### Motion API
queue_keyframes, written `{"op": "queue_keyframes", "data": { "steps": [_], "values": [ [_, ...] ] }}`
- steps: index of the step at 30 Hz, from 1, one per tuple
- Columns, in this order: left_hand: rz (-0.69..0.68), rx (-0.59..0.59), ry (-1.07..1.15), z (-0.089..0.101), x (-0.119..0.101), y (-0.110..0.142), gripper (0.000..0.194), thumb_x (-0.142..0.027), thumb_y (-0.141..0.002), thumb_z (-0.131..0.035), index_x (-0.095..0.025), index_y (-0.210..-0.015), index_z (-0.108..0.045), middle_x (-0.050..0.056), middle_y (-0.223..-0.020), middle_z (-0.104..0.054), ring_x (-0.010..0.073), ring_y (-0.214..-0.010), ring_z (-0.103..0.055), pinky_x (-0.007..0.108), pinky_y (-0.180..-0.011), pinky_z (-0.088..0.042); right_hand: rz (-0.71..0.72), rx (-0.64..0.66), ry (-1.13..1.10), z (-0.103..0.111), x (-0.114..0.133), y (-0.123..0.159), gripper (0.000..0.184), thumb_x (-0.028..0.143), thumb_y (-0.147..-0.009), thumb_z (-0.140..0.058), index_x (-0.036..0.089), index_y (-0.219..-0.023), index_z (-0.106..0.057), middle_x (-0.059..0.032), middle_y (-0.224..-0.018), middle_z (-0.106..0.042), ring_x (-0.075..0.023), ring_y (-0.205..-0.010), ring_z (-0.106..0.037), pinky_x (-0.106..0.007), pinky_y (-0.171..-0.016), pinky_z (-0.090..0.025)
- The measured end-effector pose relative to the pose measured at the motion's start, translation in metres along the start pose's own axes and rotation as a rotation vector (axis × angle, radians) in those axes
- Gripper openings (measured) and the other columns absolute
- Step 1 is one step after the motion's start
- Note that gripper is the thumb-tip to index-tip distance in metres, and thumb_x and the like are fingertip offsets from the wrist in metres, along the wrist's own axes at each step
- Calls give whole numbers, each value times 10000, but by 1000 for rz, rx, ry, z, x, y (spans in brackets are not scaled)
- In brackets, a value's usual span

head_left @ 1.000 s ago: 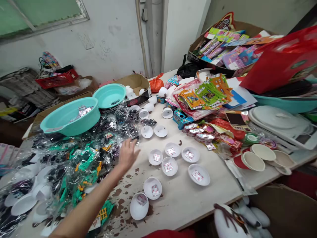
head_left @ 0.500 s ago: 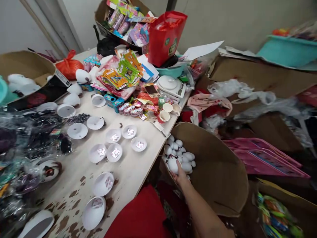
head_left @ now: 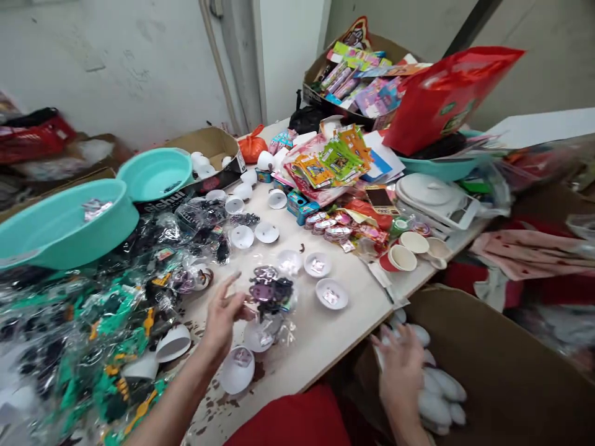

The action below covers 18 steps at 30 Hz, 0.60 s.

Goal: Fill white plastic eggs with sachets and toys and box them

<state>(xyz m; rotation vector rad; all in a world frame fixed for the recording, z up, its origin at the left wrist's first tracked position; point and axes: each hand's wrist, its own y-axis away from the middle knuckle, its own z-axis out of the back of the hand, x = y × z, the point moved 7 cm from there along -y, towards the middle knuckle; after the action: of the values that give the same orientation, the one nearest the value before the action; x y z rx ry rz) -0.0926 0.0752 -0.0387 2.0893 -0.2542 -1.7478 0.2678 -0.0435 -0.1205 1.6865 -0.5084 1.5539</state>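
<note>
My left hand (head_left: 225,313) is over the table, fingers curled at the near edge of a clear plastic bag with a dark and purple toy (head_left: 267,291) inside. The bag hangs above white bowl-like egg halves (head_left: 237,370), several of which hold small printed packets. My right hand (head_left: 402,365) is low at the cardboard box (head_left: 506,347) beside the table, over white plastic eggs (head_left: 434,399). Motion smears its fingers, so whether they grip an egg is unclear.
Bagged toys (head_left: 111,353) cover the left of the table (head_left: 325,353), near turquoise basins (head_left: 69,223). Snack packets (head_left: 332,158), a white scale (head_left: 430,198) and paper cups (head_left: 400,260) stand toward the back right. A red bag (head_left: 441,99) rises behind them.
The view has swung left. My left hand has come into view with the bagged toy. My right hand held a white egg inside the box before; now it is blurred over the eggs near the table edge.
</note>
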Motion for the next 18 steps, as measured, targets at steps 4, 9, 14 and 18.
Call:
{"op": "queue_keyframes", "data": {
  "steps": [4, 9, 14, 18],
  "values": [
    [140, 234, -7, -50, 26, 14, 702, -373, -713, -737, -200, -1350, -496, -48, -615, -608, 67, -409, -497, 185, -434, -407, -7, 581, -374, -111, 54, 61, 1189, 730, -520, -727, 332, -1472, -135, -152, -1544, -246, -345, -1324, -415, -511, -920, -480],
    [132, 367, -220, -74, 57, 29, 456, -409, -779, -623, -140, -1146, -665, -5, -625, -606, 109, -469, -531, 219, -444, -418, -256, 570, -373, -145, 52, 65, 549, 460, -624, -803, 244, -1055, -543, -54, -1063, -685, -232, -921, -667, -367, -809, -519],
    [-161, 355, -237, -83, 51, 54, 808, -498, -639, -754, -197, -1336, -479, 120, -1362, -475, 289, -1244, -468, 406, -985, -440, -304, -2, -242, -115, 28, 64, 318, 430, -681, -735, 219, -736, -504, 72, -617, -585, -137, -584, -577, -249, -583, -481],
    [-253, 117, -361, -78, 36, 50, 631, -358, -643, -757, -185, -1202, -520, 100, -1223, -533, 252, -1170, -497, 383, -1000, -395, -380, 152, -355, -132, 16, 99, 268, 389, -717, -700, 226, -743, -489, 84, -633, -585, -129, -635, -598, -240, -625, -501]
  ]
}}
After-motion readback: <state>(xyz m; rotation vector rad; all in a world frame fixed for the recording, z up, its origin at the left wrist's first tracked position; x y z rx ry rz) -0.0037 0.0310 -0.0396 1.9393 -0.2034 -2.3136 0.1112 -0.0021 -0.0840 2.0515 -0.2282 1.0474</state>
